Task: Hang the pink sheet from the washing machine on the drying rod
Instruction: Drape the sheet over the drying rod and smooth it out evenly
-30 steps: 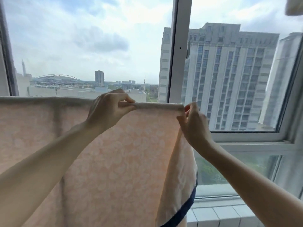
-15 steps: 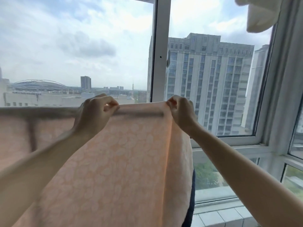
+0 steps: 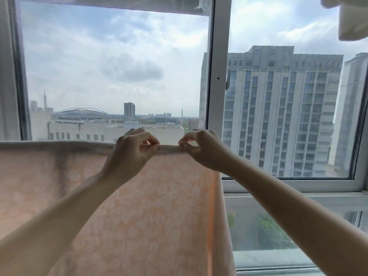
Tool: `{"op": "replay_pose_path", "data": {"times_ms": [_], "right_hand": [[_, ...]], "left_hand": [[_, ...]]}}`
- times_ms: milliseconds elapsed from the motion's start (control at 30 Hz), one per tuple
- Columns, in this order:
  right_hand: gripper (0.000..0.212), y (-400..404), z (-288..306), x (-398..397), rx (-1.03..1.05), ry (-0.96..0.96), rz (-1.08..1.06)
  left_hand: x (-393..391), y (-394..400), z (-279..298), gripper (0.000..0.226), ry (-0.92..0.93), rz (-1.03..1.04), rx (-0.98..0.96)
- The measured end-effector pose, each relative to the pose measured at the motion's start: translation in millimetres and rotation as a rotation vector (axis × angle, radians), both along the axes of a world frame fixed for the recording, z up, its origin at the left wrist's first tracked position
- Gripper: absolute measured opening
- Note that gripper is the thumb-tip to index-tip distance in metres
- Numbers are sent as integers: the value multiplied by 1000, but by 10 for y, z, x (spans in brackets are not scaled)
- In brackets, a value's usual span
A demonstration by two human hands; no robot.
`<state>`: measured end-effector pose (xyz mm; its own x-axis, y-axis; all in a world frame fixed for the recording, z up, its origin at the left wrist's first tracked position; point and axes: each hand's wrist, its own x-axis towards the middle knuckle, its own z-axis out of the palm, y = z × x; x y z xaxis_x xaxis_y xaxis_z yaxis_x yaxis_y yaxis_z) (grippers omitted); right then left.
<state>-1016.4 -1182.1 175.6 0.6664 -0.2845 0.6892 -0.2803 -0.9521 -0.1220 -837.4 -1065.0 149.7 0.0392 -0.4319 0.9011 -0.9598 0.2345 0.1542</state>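
- The pink sheet (image 3: 151, 212) hangs folded over a horizontal line in front of the window frame (image 3: 218, 76); the drying rod itself is hidden under the fold.
- The left hand (image 3: 131, 154) pinches the top fold of the sheet.
- The right hand (image 3: 203, 150) pinches the same fold, just beside the left hand, near the sheet's right edge.

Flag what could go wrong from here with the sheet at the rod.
1. Both the left hand and the right hand pinch the pink sheet at its top fold, close together near its right edge; letting go unevenly could let that end slip off or bunch.
2. The sheet's right edge hangs in a vertical fold below the right hand; left doubled, it may dry slowly.
3. The drying rod itself is hidden under the fabric, so how evenly the sheet is draped cannot be checked.
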Motion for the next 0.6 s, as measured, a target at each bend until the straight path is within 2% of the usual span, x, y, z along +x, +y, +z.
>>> {"op": "replay_pose_path", "data": {"times_ms": [100, 233, 367, 533, 600], "right_hand": [[18, 41, 43, 137, 36, 73, 46], [18, -54, 79, 60, 84, 80, 15], [11, -142, 150, -65, 186, 81, 61], [11, -112, 48, -22, 83, -42, 45], [12, -118, 36, -11, 47, -154, 20]], "left_hand": [[55, 91, -52, 10, -31, 43, -34], [134, 187, -175, 14, -138, 215, -113], [108, 224, -254, 12, -141, 318, -168], [-110, 290, -248, 11, 101, 330, -195], [-198, 296, -211, 16, 174, 342, -157]]}}
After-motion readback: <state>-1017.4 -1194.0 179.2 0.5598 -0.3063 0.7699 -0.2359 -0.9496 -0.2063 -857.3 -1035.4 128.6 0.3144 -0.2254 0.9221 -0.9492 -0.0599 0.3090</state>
